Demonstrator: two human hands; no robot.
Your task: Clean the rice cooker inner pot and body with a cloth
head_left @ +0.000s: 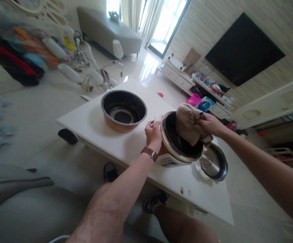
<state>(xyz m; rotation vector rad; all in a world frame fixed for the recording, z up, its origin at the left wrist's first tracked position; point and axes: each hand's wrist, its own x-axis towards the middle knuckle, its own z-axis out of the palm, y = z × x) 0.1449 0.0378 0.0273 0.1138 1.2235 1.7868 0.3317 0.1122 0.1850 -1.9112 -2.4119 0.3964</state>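
Observation:
A rice cooker body (161, 155) with a dark inside stands tilted in view on the white table. My left hand (154, 134) is closed around the handle on its left side. In my right hand (209, 123) is a bunched beige cloth (188, 123), pinched at its edge and hanging over the cooker's opening; I cannot tell whether it touches the inside wall. The removed inner pot (122, 126), black inside and copper-brown outside, sits upright to the left. Right of the cooker lies the round lid (211, 162), its metal underside up.
The white table (90, 131) carries these things, with a small red piece (160, 95) near its far edge. A chandelier (85, 71) rests on the floor at the left. A grey bench (108, 30) and a TV cabinet (179, 79) stand behind.

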